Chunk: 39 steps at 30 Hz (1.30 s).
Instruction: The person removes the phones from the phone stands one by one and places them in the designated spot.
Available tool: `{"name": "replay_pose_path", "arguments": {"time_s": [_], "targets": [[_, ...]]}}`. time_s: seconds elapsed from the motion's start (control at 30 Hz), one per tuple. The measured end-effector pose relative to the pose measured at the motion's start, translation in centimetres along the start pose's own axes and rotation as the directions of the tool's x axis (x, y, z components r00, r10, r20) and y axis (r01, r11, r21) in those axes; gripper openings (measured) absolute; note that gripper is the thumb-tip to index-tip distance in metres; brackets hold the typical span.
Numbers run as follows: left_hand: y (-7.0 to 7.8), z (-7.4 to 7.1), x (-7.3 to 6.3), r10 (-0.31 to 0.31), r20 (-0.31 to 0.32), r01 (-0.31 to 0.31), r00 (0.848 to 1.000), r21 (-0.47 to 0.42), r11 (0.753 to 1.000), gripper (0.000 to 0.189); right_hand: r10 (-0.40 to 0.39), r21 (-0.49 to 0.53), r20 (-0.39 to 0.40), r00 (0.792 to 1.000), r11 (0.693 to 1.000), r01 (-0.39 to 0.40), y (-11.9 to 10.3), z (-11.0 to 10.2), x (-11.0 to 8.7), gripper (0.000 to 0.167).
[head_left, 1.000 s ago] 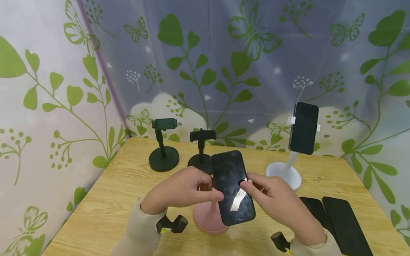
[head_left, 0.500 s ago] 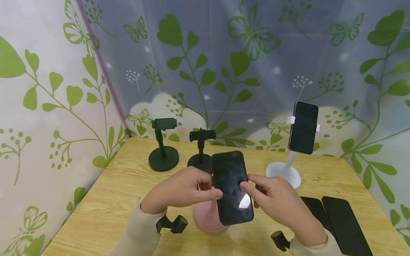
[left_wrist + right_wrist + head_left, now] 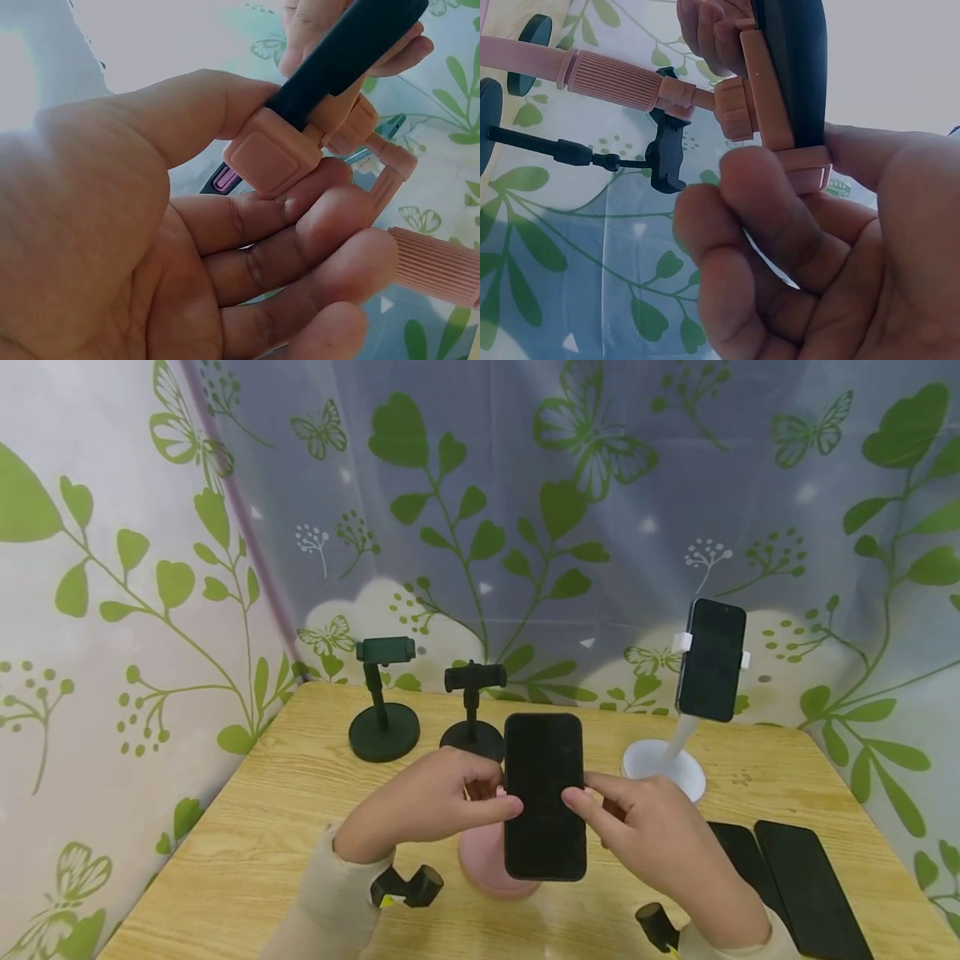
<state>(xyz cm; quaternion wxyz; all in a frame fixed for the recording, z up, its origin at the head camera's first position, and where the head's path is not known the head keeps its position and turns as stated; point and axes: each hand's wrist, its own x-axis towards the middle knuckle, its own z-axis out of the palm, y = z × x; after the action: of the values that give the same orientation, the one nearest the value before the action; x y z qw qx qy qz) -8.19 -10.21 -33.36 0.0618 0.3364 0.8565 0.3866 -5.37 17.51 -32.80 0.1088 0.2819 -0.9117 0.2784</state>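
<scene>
A black phone [image 3: 545, 802] stands upright with its dark screen toward me, in the clamp of a pink phone stand [image 3: 480, 864]. My left hand [image 3: 431, 797] grips the left edge, thumb over the front. On the opposite edge, my right hand [image 3: 652, 831] pinches with its thumb on the screen side. The left wrist view has the clamp's square end [image 3: 271, 154] between thumb and fingers, against the phone [image 3: 349, 56]. In the right wrist view the pink clamp [image 3: 769, 94] lies along the phone's back, and the fingertips curl near its end. The phone hides most of the stand's upper part.
Behind stand a dark green phone stand [image 3: 385, 732] and a black phone stand [image 3: 472, 739]. At the right, a white stand [image 3: 652, 764] holds another phone [image 3: 712, 660]. Two black phones lie flat at the right front of the wooden table [image 3: 247, 835]. Patterned curtains [image 3: 585, 527] enclose the table.
The phone has turned from a leftward tilt to upright, and the glare on its screen is gone. Both hands stay on its edges; the pink base has shifted slightly.
</scene>
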Motion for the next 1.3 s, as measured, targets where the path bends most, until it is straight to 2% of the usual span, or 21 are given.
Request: {"name": "replay_pose_path", "arguments": {"time_s": [0.1, 0.33, 0.47, 0.57, 0.63, 0.77, 0.83, 0.97, 1.03, 1.1, 1.17, 1.23, 1.3], "targets": [[0.0, 0.0, -0.1, 0.008, 0.000, -0.008, 1.000, 0.012, 1.000, 0.033, 0.017, -0.031, 0.001, 1.000, 0.999, -0.017, -0.2, 0.0, 0.0, 0.034], [0.2, -0.3, -0.3, 0.055, -0.001, -0.054, 0.998, 0.121, 0.991, 0.035, 0.063, -0.096, -0.004, 0.998, 0.993, -0.063, -0.7, 0.1, -0.1, 0.029], [0.7, -0.3, -0.5, -0.004, 0.015, 0.001, 1.000, 0.155, 0.988, 0.038, 0.088, -0.100, -0.001, 0.996, 0.991, -0.088, -0.8, 0.2, -0.2, 0.028], [1.4, 0.0, -0.8, -0.069, 0.042, 0.060, 0.997, 0.201, 0.978, 0.035, 0.102, -0.056, 0.034, 0.994, 0.993, -0.100, -0.9, 0.2, -0.2, 0.032], [1.8, 0.4, -0.8, -0.093, 0.052, 0.078, 0.994, 0.234, 0.969, 0.033, 0.118, -0.031, 0.065, 0.991, 0.993, -0.116, -1.0, 0.2, -0.1, 0.035], [2.6, 1.2, -0.7, -0.091, 0.047, 0.074, 0.995, 0.278, 0.958, 0.032, 0.165, -0.057, 0.105, 0.981, 0.986, -0.160, -1.2, 0.0, 0.0, 0.038], [2.8, 1.4, -0.7, -0.092, 0.047, 0.076, 0.995, 0.270, 0.960, 0.032, 0.177, -0.088, 0.116, 0.977, 0.982, -0.167, -1.2, -0.1, 0.0, 0.038], [3.0, 1.8, -0.9, -0.087, 0.065, 0.066, 0.994, 0.270, 0.960, 0.038, 0.171, -0.081, 0.199, 0.965, 0.984, -0.158, -0.9, -0.4, -0.2, 0.038], [3.0, 2.1, -1.0, -0.072, 0.061, 0.050, 0.996, 0.298, 0.953, 0.053, 0.180, -0.057, 0.264, 0.947, 0.984, -0.171, -0.7, -0.6, -0.3, 0.051], [3.0, 2.5, -1.1, -0.036, 0.042, 0.019, 0.998, 0.358, 0.933, 0.070, 0.178, -0.042, 0.310, 0.934, 0.984, -0.174, -0.6, -0.8, -0.5, 0.075], [3.1, 2.7, -1.1, -0.012, 0.010, 0.007, 1.000, 0.416, 0.909, 0.079, 0.178, -0.060, 0.325, 0.929, 0.984, -0.167, -0.5, -0.7, -0.7, 0.093], [3.2, 2.9, -1.0, -0.007, -0.020, 0.015, 1.000, 0.448, 0.894, 0.081, 0.165, -0.096, 0.307, 0.937, 0.985, -0.143, -0.6, -0.5, -0.9, 0.099], [3.3, 3.1, -1.0, -0.001, -0.048, 0.024, 0.999, 0.473, 0.881, 0.077, 0.133, -0.126, 0.254, 0.958, 0.987, -0.104, -0.6, -0.1, -1.1, 0.096]]}}
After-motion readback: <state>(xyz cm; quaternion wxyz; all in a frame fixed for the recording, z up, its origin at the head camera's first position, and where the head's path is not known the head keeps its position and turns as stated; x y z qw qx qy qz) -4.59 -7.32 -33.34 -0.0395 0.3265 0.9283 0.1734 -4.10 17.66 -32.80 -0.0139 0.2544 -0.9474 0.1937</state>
